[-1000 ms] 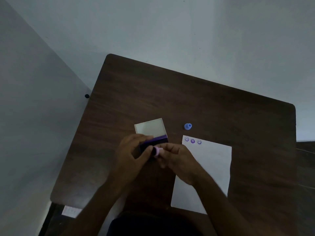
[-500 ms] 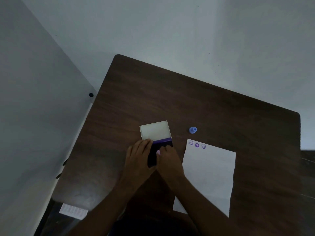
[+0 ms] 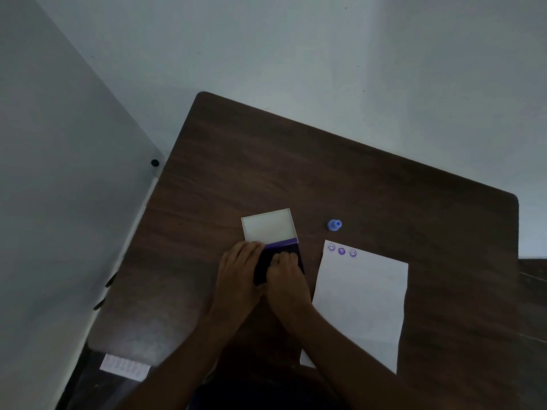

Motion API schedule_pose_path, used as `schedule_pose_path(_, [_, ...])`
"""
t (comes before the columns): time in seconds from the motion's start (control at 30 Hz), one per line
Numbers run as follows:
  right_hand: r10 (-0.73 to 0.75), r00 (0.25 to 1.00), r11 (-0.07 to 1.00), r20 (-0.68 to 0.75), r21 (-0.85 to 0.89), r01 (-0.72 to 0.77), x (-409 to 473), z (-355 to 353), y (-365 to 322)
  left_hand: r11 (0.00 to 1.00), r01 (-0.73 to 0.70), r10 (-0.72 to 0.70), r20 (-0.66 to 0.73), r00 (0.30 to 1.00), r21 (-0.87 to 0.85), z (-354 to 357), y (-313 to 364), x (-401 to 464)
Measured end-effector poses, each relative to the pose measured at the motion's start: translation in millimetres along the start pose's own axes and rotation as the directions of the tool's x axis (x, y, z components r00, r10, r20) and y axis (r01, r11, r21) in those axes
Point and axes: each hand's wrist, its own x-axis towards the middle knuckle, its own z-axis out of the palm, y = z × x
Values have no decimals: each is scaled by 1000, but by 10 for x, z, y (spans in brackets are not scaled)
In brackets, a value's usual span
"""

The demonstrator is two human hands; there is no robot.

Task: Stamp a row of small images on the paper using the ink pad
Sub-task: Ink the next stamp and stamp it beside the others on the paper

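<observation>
The head view looks down on a dark brown wooden table [image 3: 340, 173] set against pale walls, in dim light. Near the table's middle lies an open ink pad [image 3: 262, 263]: its dark purple pad faces up, and its pale lid [image 3: 268, 224] lies flat on the far side, joined to it along a purple edge.

The left hand [image 3: 238, 279] rests on the left side of the ink pad, fingers [image 3: 251, 248] extended and close together, their tips reaching the seam where lid and pad meet. The hand lies flat, steadying the pad rather than gripping anything.

The right hand [image 3: 288, 278] sits directly over the pad, just beside the left and touching it at the thumb side. Its fingers [image 3: 282, 257] are curled down and bunched together against the ink surface. Whatever they pinch is hidden beneath them, so it cannot be told whether a stamp is held there.

To the right of the hands, close by but apart from the ink pad, lies a white sheet of paper [image 3: 361, 306]. Along its far edge stands a short row of three small purple stamped images [image 3: 342, 250], two of them smiling faces. Beyond the paper, on bare wood, stands a small blue stamp [image 3: 334, 225], untouched.
</observation>
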Motion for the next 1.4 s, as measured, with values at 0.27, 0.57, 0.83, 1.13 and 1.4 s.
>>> schedule_pose_path(0.27, [-14,1000,1000,-17,-17,14,10,30,-18,1000,-15,15,-21,1000,6,27,-23,-5])
schedule_pose_path(0.57, [-30,997,1000,-67,-4,30,5,39,-1,999,-32,31,-38,999,-17,8,-18,-5])
schedule_pose_path(0.83, [-43,989,999,-142,-14,42,30,113,0,999,-43,41,-46,998,-33,-3,-27,-7])
schedule_pose_path(1.13, [-62,976,997,-207,-49,53,40,153,10,998,-42,40,-37,998,-35,-34,9,-20])
schedule_pose_path(1.4, [25,980,992,-199,123,0,42,170,105,999,-20,19,13,1000,34,-98,59,-6])
